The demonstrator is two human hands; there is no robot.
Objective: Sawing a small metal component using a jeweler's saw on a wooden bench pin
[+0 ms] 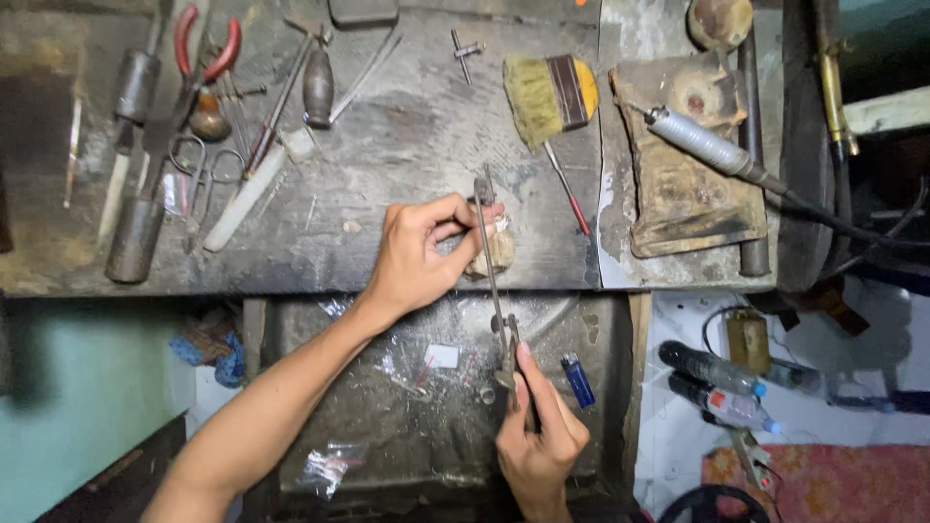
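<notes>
The left hand (418, 254) reaches over the front edge of the worn workbench (407, 145), its thumb and fingers pinched together on a small pale piece (500, 225) held against a lumpy tan block (496, 252) at the bench edge; what exactly the piece is cannot be told, since it is small and half hidden by the fingertips. The right hand (539, 438) sits lower, below the bench, closed around the handle of a thin saw frame (494, 281) (a long, slim metal tool that runs almost straight up from the hand); its forefinger lies along the handle, and the top end of the frame stands just beside the left fingers, at the pinched piece.

On the bench behind, a yellow-bristled brush (548, 95) lies near the saw's top end, with a thin red-tipped rod (568, 190) slanting below it; further right a grey rotary handpiece (699, 141) rests across a dark wooden block (684, 184). To the left lie red-handled pliers (205, 45), small scissors (198, 170) and a dark cylinder (134, 238). Under the bench a grimy tray (426, 387) holds a blue lighter (577, 380) just beside the right hand, and clear plastic bags (329, 465); two plastic bottles (719, 385) lie on the floor to the right.
</notes>
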